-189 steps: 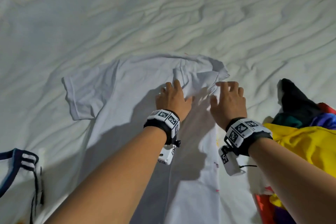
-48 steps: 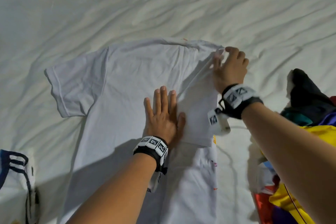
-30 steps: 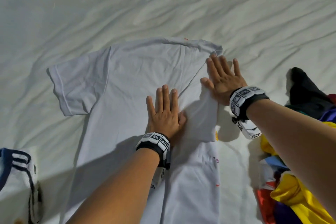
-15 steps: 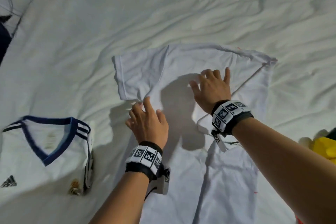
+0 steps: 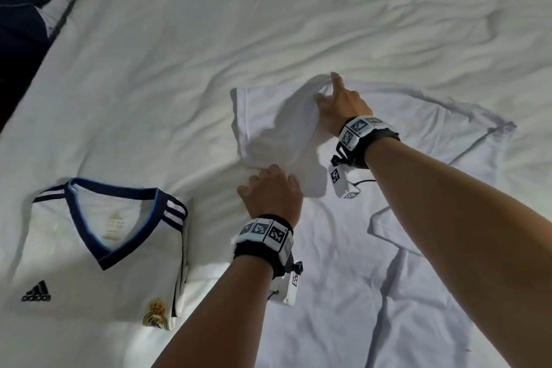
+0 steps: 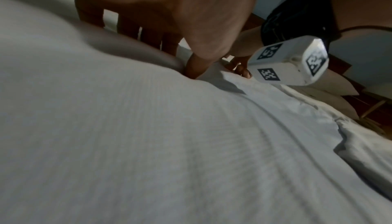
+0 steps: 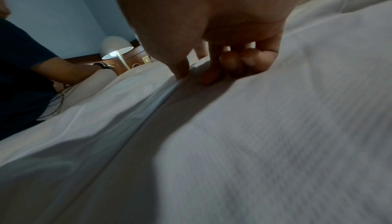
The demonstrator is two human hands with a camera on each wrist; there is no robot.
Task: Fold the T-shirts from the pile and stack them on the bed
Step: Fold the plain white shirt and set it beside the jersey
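Note:
A white T-shirt (image 5: 343,248) lies spread on the bed, its right side folded over toward the middle. My right hand (image 5: 327,92) pinches the shirt at the left shoulder seam, lifting a small ridge of cloth; the right wrist view shows thumb and fingers of that hand (image 7: 195,73) closed on a fold of the shirt (image 7: 275,143). My left hand (image 5: 265,172) grips the cloth just below the left sleeve (image 5: 263,119). The left wrist view shows this hand (image 6: 184,66) with curled fingers and thumb dug into the fabric (image 6: 169,143).
A folded white jersey (image 5: 104,263) with a navy V-collar lies at the left of the shirt. Wrinkled white bedsheet (image 5: 268,24) stretches beyond. The bed's edge and a dark area (image 5: 18,24) are at the top left. A person's arm (image 7: 63,75) and a lamp (image 7: 115,49) lie beyond.
Both hands left the folded right side, where they lay flat, and moved left to the sleeve, where they now pinch the cloth. My view swung left; the coloured pile is out of sight.

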